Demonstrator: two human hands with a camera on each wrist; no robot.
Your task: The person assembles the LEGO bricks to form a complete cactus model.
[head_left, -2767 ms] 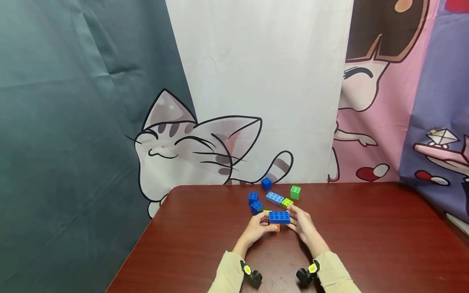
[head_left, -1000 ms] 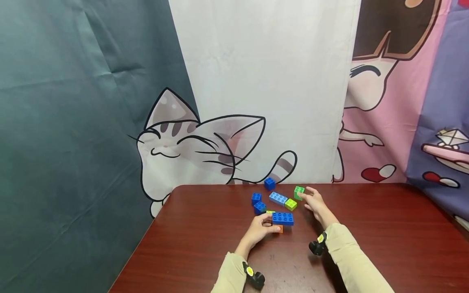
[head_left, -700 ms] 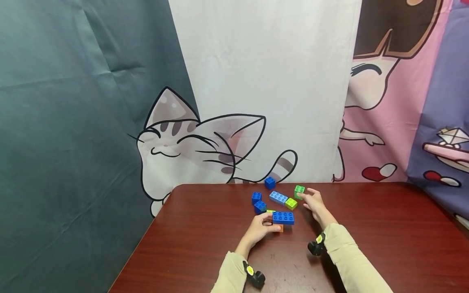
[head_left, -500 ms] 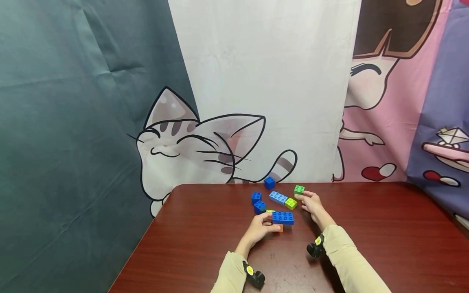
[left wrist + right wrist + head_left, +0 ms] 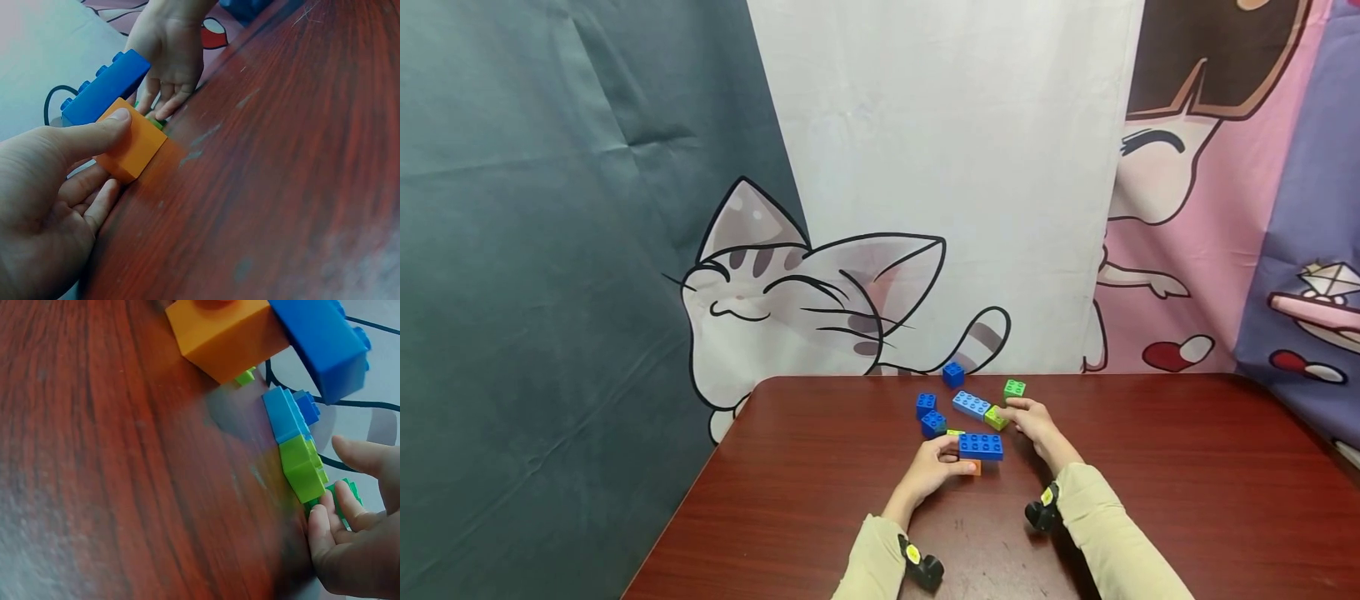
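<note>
My left hand (image 5: 925,471) grips an orange brick (image 5: 134,140) with the thumb flat on its near face. Fixed on top of the orange one is a long blue brick (image 5: 981,447), jutting out to the right. My right hand (image 5: 1033,425) is beside a lime green brick (image 5: 302,467), with its fingertips right at that brick's end and the thumb held apart. This lime brick stands end to end with a light blue brick (image 5: 972,405). Just beyond my right fingers is a green brick (image 5: 1014,388), partly hidden by them in the right wrist view.
Two dark blue bricks (image 5: 933,423) lie left of the light blue one, and another blue brick (image 5: 953,374) sits at the table's back edge. A second lime brick (image 5: 955,432) shows partly behind the held pair. A printed cloth (image 5: 970,183) hangs behind the table (image 5: 775,500).
My right hand left the held bricks' side, reached out to the green brick, then came back toward me to the lime brick. My left hand has kept its grip on the orange brick.
</note>
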